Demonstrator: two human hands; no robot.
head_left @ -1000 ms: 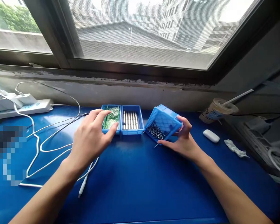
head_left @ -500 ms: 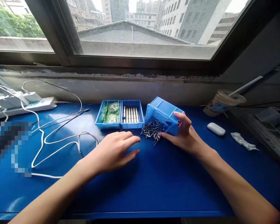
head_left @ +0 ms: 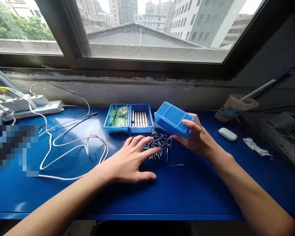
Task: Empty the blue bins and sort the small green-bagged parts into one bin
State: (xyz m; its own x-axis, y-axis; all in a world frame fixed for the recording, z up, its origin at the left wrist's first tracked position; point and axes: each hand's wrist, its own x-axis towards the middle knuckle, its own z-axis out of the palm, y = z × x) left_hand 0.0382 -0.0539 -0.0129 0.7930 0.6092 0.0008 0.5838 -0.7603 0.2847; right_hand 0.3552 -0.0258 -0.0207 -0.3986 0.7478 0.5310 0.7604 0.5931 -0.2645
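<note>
My right hand [head_left: 196, 137] grips a blue plastic bin [head_left: 173, 116], tipped so that its underside faces up and its mouth points down. Below and in front of the bin lies a loose pile of thin metal pins, which look like rivets [head_left: 163, 142], spread on the blue table [head_left: 186, 193]. One separate pin [head_left: 177, 165] rests nearer to me. My left hand [head_left: 137, 160] is open with fingers spread, its fingertips at the left side of the pile. Whether anything remains inside the bin is hidden.
Left of the pile stand two blue bins, one with green-tinted bags [head_left: 119, 116], one with rows of pale metal blocks [head_left: 139, 118]. White cables [head_left: 64, 142] and a power strip [head_left: 34, 109] lie left. At right are a drink cup [head_left: 232, 106], a white case [head_left: 227, 134] and crumpled tissue [head_left: 257, 147].
The bin has tipped further over and the pins have spread out toward me, one rolling apart. My left hand has moved right to the pile, its fingers spreading. The view has shifted slightly.
</note>
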